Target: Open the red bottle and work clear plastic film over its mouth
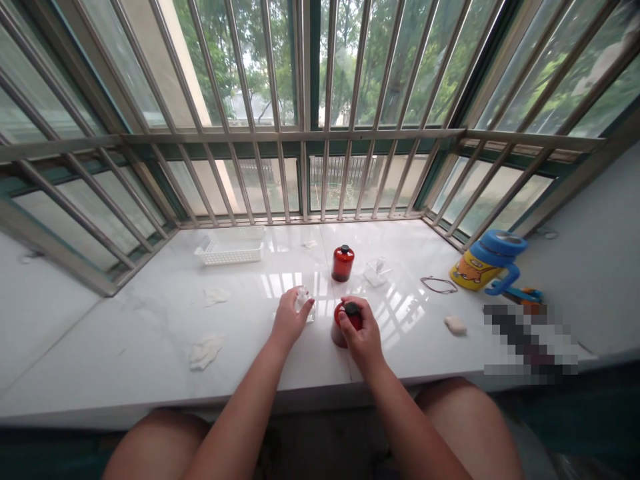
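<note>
My right hand (369,333) is wrapped round the upper part of a dark red bottle (340,335) with a black cap, upright near the counter's front. To its left, my left hand (290,322) is closed on a small clear object (303,293), its thumb against the near side. The fingers partly hide that object, and I cannot make out its kind. A second red bottle (343,265), also black-capped, stands behind the right hand. Beside this bottle sits a small clear square tray (377,272) with something clear in it.
A white perforated basket (233,247) is at the back left. Crumpled white pieces (206,352) lie on the white counter (150,333). On the right are a thin dark loop (439,285), a pale lump (455,325) and a blue-and-yellow mug (485,261). Metal bars (300,137) close off the back.
</note>
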`<state>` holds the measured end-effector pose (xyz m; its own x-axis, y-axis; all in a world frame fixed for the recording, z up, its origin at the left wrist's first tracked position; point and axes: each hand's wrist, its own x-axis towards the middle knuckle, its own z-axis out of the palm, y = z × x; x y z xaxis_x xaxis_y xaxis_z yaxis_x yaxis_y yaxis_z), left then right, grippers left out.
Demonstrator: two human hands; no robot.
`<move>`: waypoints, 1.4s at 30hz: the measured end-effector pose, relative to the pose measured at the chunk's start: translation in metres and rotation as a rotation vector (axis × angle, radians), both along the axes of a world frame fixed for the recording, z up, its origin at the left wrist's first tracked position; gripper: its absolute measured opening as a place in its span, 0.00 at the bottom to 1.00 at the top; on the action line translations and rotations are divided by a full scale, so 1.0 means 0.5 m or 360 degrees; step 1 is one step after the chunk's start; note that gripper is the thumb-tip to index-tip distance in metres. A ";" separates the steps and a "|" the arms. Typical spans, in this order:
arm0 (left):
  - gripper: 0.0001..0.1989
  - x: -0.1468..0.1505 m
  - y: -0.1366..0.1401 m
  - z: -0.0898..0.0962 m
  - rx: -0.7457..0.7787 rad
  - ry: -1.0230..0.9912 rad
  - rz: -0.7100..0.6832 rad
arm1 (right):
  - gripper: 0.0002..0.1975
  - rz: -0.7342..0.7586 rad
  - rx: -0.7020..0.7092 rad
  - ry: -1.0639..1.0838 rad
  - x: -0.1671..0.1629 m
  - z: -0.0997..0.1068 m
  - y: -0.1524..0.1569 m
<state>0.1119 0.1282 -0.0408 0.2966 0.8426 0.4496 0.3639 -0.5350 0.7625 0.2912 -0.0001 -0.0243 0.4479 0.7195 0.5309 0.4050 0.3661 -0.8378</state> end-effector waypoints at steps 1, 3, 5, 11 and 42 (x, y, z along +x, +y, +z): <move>0.19 -0.005 0.002 0.005 0.0025 0.0017 -0.0053 | 0.12 0.0004 0.0011 -0.0028 0.001 0.002 0.000; 0.19 -0.014 0.004 0.020 0.0051 0.0037 -0.0126 | 0.11 0.0001 0.0016 -0.0064 0.001 0.007 0.000; 0.19 -0.020 0.004 0.044 0.0060 0.0009 -0.0145 | 0.11 -0.0003 0.0011 -0.0080 0.000 0.012 -0.001; 0.19 -0.023 0.000 0.135 -0.0017 -0.0275 -0.0108 | 0.12 0.0032 -0.0082 -0.0080 0.004 0.032 -0.005; 0.21 -0.012 -0.020 0.161 -0.0117 -0.0117 0.0043 | 0.15 -0.0224 -0.0021 -0.0347 0.028 0.092 -0.057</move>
<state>0.1060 0.1180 0.0395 0.2416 0.8814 0.4059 0.3190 -0.4672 0.8246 0.3053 -0.0285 0.0220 0.4201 0.6655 0.6169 0.6227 0.2832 -0.7294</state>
